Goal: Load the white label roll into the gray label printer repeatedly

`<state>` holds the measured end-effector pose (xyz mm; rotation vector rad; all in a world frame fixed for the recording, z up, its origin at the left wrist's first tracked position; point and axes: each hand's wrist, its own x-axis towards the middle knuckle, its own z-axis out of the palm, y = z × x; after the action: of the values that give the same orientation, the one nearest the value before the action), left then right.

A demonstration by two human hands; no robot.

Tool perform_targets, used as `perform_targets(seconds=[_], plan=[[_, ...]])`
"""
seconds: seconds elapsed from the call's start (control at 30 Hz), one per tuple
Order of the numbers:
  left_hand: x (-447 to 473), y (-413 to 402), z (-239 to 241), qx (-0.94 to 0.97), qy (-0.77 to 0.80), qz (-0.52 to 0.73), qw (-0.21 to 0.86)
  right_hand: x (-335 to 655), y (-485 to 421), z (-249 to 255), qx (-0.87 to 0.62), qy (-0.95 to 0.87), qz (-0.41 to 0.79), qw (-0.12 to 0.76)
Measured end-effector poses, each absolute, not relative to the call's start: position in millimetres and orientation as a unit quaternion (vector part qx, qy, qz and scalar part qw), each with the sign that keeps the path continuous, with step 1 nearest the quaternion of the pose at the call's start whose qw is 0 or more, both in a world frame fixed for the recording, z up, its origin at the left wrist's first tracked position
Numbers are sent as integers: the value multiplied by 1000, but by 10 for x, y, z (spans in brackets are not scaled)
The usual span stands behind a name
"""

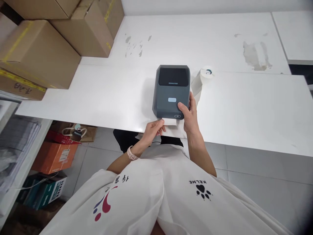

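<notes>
A dark grey label printer with a black window and a pale button is near the front edge of the white table. My right hand grips its right side, thumb on the top face and fingers around the edge. From the printer's front slot sticks out a white label strip. My left hand pinches the strip's left end between thumb and finger. Behind the printer on the right lies a roll of white labels, its loose tail running down beside the printer. Whether that tail enters the printer is hidden.
Several cardboard boxes are stacked at the table's left end. The white table has peeled grey patches near the back. Below left, an orange box and teal boxes stand near a shelf on the tiled floor.
</notes>
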<state>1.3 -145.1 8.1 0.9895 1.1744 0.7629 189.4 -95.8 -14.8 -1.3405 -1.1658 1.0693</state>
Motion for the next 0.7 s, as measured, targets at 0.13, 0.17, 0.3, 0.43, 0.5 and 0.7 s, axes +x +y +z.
perform_targets(seconds=[0.13, 0.17, 0.3, 0.43, 0.5, 0.7], plan=[[38, -1296, 149, 418, 484, 325, 697, 1938, -898, -163, -564, -526, 414, 483], [31, -1275, 150, 429, 484, 328, 689, 1946, -869, -139, -570, -534, 395, 483], [-16, -1269, 74, 456, 480, 331, 673, 1948, -718, 19, -579, -568, 324, 487], [-29, -1265, -17, 469, 481, 326, 665, 1954, -602, 126, -574, -598, 300, 473], [-29, -1256, -34, 484, 479, 324, 657, 1975, -597, 155, -577, -607, 286, 466], [-185, -1270, -13, 476, 504, 399, 600, 2008, -947, 244, -554, -604, 329, 469]])
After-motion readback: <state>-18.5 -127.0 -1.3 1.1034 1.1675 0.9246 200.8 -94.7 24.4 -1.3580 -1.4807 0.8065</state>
